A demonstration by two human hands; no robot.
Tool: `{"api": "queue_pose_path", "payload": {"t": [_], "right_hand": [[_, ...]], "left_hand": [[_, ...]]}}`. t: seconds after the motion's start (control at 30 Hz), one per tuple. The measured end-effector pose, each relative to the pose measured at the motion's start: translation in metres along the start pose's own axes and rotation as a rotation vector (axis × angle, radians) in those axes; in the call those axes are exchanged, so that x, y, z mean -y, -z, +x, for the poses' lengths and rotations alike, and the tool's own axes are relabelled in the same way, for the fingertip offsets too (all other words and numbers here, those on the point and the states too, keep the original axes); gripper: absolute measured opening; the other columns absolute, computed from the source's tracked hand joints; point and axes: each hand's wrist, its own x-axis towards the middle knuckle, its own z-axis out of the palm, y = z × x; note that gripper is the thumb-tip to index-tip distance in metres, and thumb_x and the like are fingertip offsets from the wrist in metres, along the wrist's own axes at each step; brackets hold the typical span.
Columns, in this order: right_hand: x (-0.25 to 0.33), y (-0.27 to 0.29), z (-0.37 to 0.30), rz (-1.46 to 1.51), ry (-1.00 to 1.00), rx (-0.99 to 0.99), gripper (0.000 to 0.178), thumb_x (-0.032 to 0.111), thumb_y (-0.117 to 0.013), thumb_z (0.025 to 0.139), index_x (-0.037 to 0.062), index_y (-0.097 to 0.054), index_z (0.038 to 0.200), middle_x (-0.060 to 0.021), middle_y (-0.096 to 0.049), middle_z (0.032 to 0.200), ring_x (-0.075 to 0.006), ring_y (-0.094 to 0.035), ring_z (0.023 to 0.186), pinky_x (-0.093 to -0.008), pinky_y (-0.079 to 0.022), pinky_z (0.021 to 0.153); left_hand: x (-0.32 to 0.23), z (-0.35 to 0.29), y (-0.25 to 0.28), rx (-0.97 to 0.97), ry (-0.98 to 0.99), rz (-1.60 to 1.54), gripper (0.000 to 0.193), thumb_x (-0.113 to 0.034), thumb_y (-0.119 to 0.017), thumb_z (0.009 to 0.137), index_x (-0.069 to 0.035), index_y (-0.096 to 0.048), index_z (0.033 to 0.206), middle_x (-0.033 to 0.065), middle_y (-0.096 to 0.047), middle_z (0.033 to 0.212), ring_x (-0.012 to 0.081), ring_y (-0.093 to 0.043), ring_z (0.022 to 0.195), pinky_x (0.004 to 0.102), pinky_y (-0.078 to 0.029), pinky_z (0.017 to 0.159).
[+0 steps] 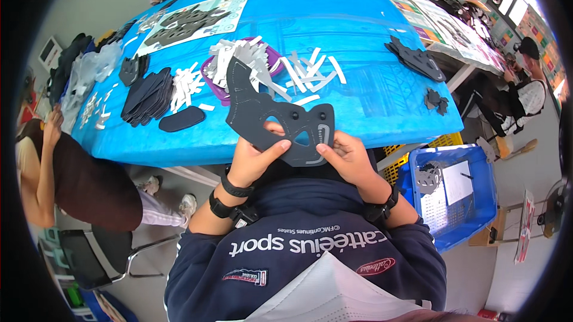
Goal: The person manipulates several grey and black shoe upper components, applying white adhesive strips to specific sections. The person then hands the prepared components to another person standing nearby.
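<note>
In front of my body, just over the table's near edge, I hold up a dark grey cut-out panel (256, 116), shaped like part of a shoe upper. It has holes, two black dots and a pale outlined strip at its right end. My left hand (253, 158) pinches its lower middle, thumb on top, with a fingertip showing through one opening. My right hand (349, 156) grips the right end, thumb beside the pale strip. Beyond the panel stands a purple basket (276, 63) heaped with white strips (239, 53); more loose strips (313, 71) lie to its right.
A pile of black rounded pads (146, 96) and a single pad (182, 119) lie left on the blue-covered table (364, 101). Dark panels (415, 59) rest at right. A blue crate (468, 233) stands below right. One co-worker (89, 185) is close at left; others sit farther off.
</note>
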Motion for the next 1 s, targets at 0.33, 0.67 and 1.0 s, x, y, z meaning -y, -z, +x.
{"api": "queue_pose_path", "payload": {"t": [0.33,0.67,1.0], "right_hand": [[0.010,0.049,-0.012,-0.757,0.414,-0.416,0.016,0.014,-0.067,0.084,-0.0001,-0.061,0.087,-0.0137,-0.058,0.071,-0.0253,-0.056,0.061,-0.0355,-0.043,0.056],[0.082,0.155,-0.063,-0.922,1.341,-1.374,0.030,0.011,-0.052,0.096,-0.0160,-0.052,0.110,-0.0232,-0.063,0.100,-0.0326,-0.063,0.090,-0.0389,-0.051,0.079],[0.054,0.166,-0.071,-1.496,1.066,-1.061,0.032,0.009,-0.054,0.095,-0.0008,-0.052,0.125,-0.0189,-0.061,0.118,-0.0315,-0.059,0.101,-0.0363,-0.047,0.087]], "left_hand": [[-0.006,0.001,0.029,0.130,0.006,0.307,0.012,-0.007,-0.062,0.089,0.001,-0.064,0.096,0.0053,-0.064,0.093,0.0087,-0.057,0.081,0.0243,-0.046,0.071],[-0.044,0.018,0.115,-0.282,-0.499,1.399,0.033,-0.014,-0.068,0.080,-0.009,-0.064,0.112,0.0132,-0.060,0.115,0.0308,-0.056,0.108,0.0392,-0.044,0.091],[-0.026,0.034,0.123,-0.081,-0.347,1.491,0.028,-0.012,-0.070,0.077,-0.010,-0.064,0.104,0.0094,-0.063,0.105,0.0297,-0.057,0.107,0.0403,-0.045,0.090]]}}
